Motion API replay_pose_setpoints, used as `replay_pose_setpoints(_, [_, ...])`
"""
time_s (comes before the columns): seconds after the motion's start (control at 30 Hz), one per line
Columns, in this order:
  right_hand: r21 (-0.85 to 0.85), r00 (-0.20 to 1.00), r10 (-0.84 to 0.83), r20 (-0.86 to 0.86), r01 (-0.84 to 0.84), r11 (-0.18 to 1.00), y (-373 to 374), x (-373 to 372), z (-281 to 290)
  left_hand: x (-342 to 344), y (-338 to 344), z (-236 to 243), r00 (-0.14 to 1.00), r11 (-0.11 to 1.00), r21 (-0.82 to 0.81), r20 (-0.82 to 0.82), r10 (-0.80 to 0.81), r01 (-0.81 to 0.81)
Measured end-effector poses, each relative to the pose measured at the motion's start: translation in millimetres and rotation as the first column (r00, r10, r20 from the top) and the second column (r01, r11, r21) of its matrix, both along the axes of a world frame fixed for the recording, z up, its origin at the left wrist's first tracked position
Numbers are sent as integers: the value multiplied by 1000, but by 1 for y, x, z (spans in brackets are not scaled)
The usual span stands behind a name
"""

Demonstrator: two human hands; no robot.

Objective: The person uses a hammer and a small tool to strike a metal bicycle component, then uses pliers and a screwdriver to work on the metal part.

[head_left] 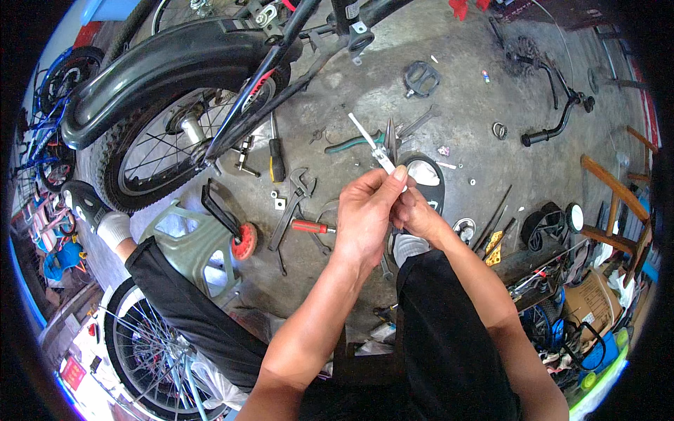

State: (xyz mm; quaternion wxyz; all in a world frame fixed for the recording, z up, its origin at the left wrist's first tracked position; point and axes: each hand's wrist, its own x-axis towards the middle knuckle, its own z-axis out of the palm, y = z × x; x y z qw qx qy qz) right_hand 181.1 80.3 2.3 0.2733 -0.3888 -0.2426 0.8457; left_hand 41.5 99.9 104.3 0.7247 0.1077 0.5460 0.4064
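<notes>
My left hand [368, 207] is closed, thumb and fingers pinching a slim white stick-like thing [363, 129] with a clear and white lower part. Against it, my right hand [418, 214] is also closed, its fingertips curled by the left thumb; what they grip is hidden. Just beyond my hands lie teal-handled pliers [351, 145] and a wrench [421, 121]. To the left are an adjustable wrench [289, 214], a red-handled screwdriver [312, 226] and a yellow-and-black screwdriver [276, 161].
A bicycle with a black fender [168, 70] and wheel [133, 175] fills the upper left. Near it stands a greenish plastic stool [165, 231], with a red small wheel [243, 242] on a black bracket beside it. A pedal [421, 78] and handlebar [558, 123] lie farther off.
</notes>
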Motion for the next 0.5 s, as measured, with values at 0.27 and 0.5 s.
replay_pose_setpoints(0.27, [83,966,176,188,-194,977,13,11,12,-19,-8,-2,941,991,17,317,117,-129])
replay_pose_setpoints(0.5, [293,842,260,472,-428,855,16,-1,15,-48,-21,-14,982,980,67,4,188,-188])
